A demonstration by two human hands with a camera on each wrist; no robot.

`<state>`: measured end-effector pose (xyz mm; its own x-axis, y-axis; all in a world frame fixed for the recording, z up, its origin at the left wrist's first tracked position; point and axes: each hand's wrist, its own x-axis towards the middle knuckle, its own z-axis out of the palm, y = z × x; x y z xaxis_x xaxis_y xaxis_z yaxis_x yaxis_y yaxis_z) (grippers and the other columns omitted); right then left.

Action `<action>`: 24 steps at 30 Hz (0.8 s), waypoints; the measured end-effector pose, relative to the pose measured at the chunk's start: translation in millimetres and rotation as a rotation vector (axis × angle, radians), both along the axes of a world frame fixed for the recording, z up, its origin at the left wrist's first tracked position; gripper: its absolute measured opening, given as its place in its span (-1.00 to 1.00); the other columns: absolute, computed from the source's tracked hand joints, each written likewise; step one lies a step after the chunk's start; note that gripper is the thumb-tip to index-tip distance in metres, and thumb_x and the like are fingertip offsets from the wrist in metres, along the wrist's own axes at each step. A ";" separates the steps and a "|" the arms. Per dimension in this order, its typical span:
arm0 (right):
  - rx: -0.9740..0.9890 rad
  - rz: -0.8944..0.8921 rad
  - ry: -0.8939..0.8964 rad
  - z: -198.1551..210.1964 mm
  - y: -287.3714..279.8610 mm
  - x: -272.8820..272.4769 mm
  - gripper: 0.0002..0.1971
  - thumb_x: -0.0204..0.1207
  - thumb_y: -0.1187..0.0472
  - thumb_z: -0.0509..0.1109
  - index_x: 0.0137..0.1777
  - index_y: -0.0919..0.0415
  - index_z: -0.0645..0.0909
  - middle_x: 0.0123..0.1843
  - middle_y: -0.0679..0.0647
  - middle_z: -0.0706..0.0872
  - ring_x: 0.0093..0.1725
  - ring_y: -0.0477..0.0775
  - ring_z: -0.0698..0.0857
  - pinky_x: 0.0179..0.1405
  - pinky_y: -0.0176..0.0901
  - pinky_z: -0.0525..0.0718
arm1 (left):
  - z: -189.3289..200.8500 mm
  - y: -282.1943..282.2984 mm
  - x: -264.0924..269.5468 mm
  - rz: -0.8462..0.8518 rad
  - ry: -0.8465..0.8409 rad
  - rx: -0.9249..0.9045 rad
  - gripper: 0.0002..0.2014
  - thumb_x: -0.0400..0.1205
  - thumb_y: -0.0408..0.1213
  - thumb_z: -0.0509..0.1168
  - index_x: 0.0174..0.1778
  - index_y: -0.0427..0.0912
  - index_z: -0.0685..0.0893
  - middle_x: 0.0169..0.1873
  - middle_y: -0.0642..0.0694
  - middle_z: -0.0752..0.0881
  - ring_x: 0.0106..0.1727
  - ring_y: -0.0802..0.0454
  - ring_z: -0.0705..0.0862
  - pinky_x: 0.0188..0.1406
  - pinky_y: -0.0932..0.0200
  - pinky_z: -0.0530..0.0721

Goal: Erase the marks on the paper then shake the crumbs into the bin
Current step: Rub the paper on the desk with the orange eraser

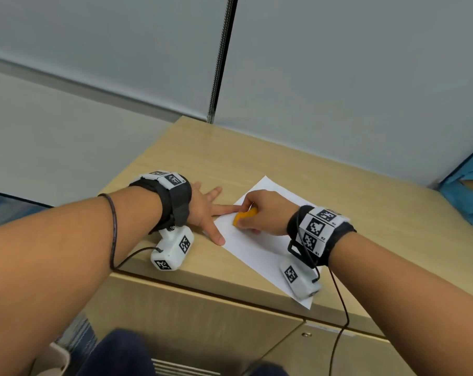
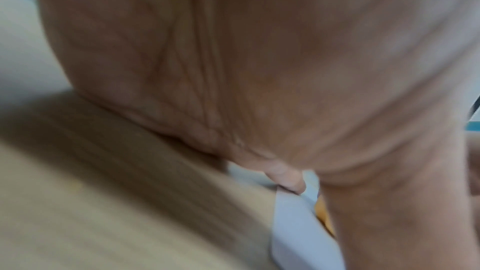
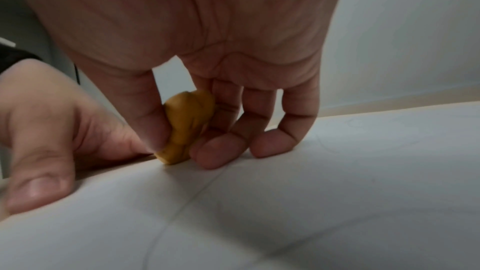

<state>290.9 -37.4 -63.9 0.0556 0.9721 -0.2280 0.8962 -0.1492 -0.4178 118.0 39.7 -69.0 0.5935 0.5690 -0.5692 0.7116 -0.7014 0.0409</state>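
A white sheet of paper lies at an angle on the wooden cabinet top. My right hand pinches an orange eraser and holds its tip against the paper near the sheet's left edge. The right wrist view shows the eraser gripped between thumb and fingers, its end on the paper, which bears faint pencil lines. My left hand lies flat with fingers spread, its thumb and one fingertip pressing the paper's left edge. The left wrist view is blurred, showing my left palm and a strip of paper.
The cabinet top ends at a front edge just under my wrists, with closed doors below. A grey wall stands behind. Something blue sits at the right edge of the head view. No bin is in sight.
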 end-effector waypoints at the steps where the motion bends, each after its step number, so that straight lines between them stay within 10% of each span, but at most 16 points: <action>1: -0.003 -0.001 0.004 1.1 1.1 2.0 -0.75 0.46 -0.05 0.56 0.02 0.05 0.67 -0.19 0.01 0.87 -0.16 -0.03 0.81 0.02 -0.04 0.77 | 0.5 0.0 -0.6 0.001 0.001 -0.001 0.01 0.41 0.46 0.31 0.54 0.60 -0.34 0.67 0.00 -0.48 0.62 -0.51 -0.41 0.50 -0.54 -0.24; 18: 0.133 0.224 -0.264 7.5 19.2 -8.1 -0.71 0.52 -0.08 0.54 0.00 0.16 0.73 -0.20 -0.04 0.71 -0.14 0.07 0.68 -0.09 -0.02 0.69 | -0.6 3.8 0.0 0.035 0.019 -0.017 0.04 0.36 0.52 0.29 0.55 0.57 -0.33 0.65 0.06 -0.51 0.62 -0.46 -0.47 0.50 -0.55 -0.25; 24: -0.099 0.328 -0.209 21.3 19.1 -7.2 -0.75 0.45 -0.09 0.63 -0.13 0.08 0.76 -0.45 -0.15 0.69 -0.39 -0.11 0.67 -0.34 -0.25 0.61 | 1.4 2.2 0.2 0.030 0.033 -0.009 0.03 0.38 0.50 0.30 0.55 0.58 -0.32 0.65 0.03 -0.52 0.63 -0.45 -0.45 0.52 -0.51 -0.23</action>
<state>283.7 -18.4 -42.7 -0.1988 0.9199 -0.3381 0.9672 0.1285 -0.2191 118.2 41.9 -67.6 0.5571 0.5806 -0.5937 0.7332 -0.6797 0.0233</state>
